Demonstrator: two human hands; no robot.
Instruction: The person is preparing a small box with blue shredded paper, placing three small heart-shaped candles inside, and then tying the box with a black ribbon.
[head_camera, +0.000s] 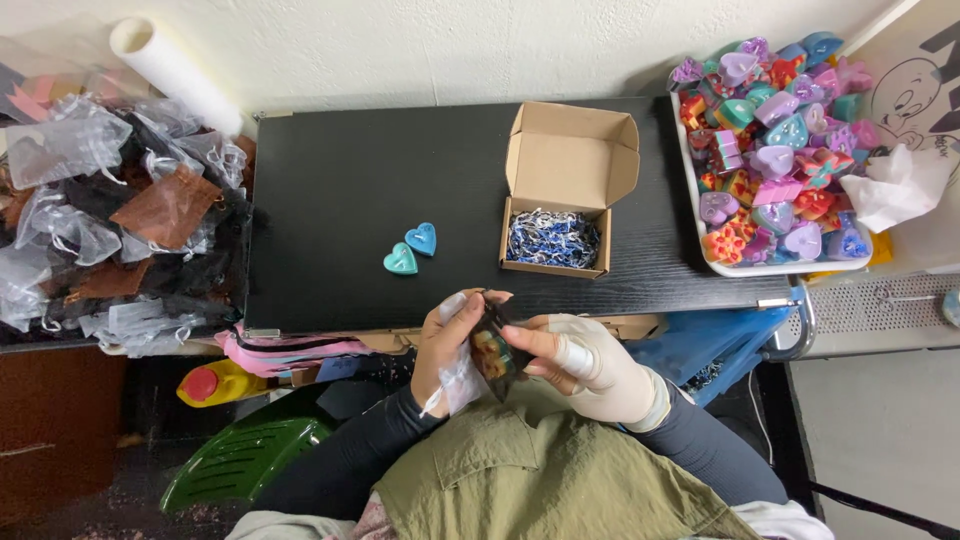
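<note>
My left hand and my right hand, which is wrapped in a beige bandage, both hold a small dark sheer pouch just below the table's front edge. Something orange and yellow shows inside the pouch. White ribbon hangs from my left hand. On the black tabletop lie two heart-shaped pieces side by side, a teal heart and a blue heart. To their right stands an open cardboard box with blue and white shredded paper inside.
A white tray heaped with several colourful heart pieces sits at the right, crumpled white tissue beside it. A pile of sheer organza bags lies on the left, a white roll behind it. A yellow bottle and green plastic object are below.
</note>
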